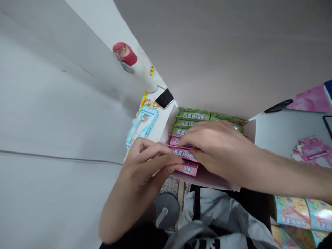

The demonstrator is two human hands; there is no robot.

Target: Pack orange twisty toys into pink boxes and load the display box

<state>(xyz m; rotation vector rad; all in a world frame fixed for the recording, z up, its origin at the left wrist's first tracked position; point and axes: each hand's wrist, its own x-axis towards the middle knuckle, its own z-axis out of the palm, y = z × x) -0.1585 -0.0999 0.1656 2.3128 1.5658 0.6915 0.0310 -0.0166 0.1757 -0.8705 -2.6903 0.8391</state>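
Note:
An open white carton (204,176) holds rows of green printed packets (193,116), with pink printed packets (184,154) stacked nearer me. My left hand (145,160) comes in from the lower left, its fingers gripping the pink packets. My right hand (214,147) reaches across from the right, fingertips pressed on the same pink stack. Both hands hide part of the carton and the middle packets.
Left of the carton, a white bottle with a red cap (125,54), a black phone (164,98), rubber bands (149,103) and a blue packaged item (141,126) lie on a white surface. Loose pink packets (311,150) and colourful printed sheets (293,211) sit to the right.

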